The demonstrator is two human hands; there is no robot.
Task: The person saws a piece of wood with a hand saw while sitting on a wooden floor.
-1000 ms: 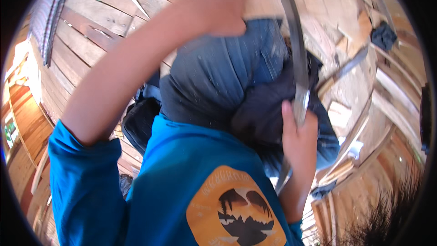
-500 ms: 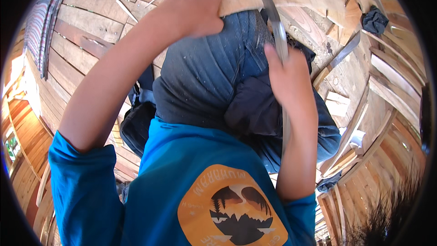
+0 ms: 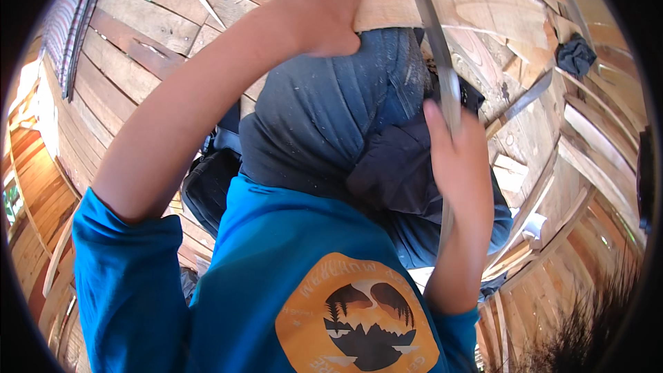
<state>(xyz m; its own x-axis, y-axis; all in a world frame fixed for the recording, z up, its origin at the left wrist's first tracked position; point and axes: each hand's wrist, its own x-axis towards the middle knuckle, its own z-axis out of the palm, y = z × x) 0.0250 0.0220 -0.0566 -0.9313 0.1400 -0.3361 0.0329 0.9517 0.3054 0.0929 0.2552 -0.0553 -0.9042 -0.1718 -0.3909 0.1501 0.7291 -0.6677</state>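
A pale wooden board (image 3: 476,0) lies across the top, over my dark-trousered leg (image 3: 324,103). On its left end rests my left hand (image 3: 321,10), fingers curled toward the far side and thumb at the near edge. My right hand (image 3: 461,145) is closed round a long, narrow metal blade (image 3: 436,34). The blade runs up from the hand and crosses the board; its far end is out of the picture. Below the hand, a slim part of the same tool passes along my right forearm. Motion blurs the tool and hand slightly, and the cutting edge cannot be made out.
Wooden floor planks (image 3: 145,24) spread at the left, beside striped cloth (image 3: 72,27). A broad-bladed knife (image 3: 528,97) lies on the right, near a black cloth (image 3: 577,54) and loose wood strips (image 3: 597,159). A black bag (image 3: 210,186) sits by my left hip.
My right hand has drawn the blade toward my body. The left hand stays on the board's end. The whole view has shifted a little.
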